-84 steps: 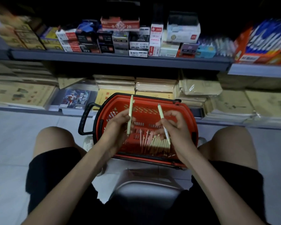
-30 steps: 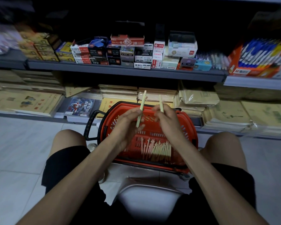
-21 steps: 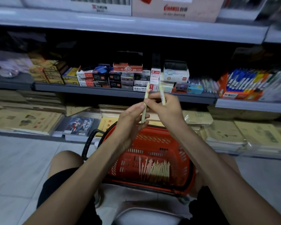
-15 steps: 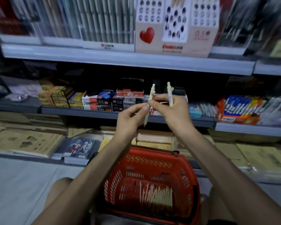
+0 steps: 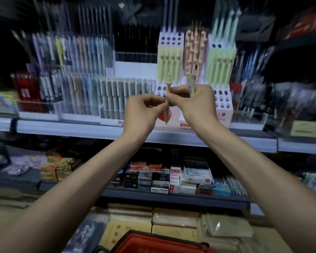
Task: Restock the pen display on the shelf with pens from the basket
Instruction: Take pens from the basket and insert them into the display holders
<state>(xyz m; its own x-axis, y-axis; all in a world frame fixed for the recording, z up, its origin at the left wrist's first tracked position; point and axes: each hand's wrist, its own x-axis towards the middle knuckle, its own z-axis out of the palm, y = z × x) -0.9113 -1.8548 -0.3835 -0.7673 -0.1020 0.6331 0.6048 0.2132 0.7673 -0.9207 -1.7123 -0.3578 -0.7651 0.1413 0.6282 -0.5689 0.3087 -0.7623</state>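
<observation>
Head view: the left hand (image 5: 142, 114) pinches a yellow-green pen (image 5: 167, 103) at mid-barrel. The pen stands nearly upright, its writing end pointing down below the grip. The right hand (image 5: 195, 105) is curled round a second pen (image 5: 190, 83), also upright and leaning slightly left, and its fingertips (image 5: 170, 95) appear to touch the first pen as well.

The cardboard pen display (image 5: 224, 114) stands straight beyond both grips, its rows of pens rising above them. Bare holes show just right of the right hand and just left of the first pen. Both pens already run roughly parallel to the stocked ones, so I judge the next move needs little turning. The right hand is the nearer to the right-side holes.

Both forearms reach up and forward, wrists close together. The red basket (image 5: 153, 241) lies well below the hands, with only its rim in view. Blur hides finer detail.
</observation>
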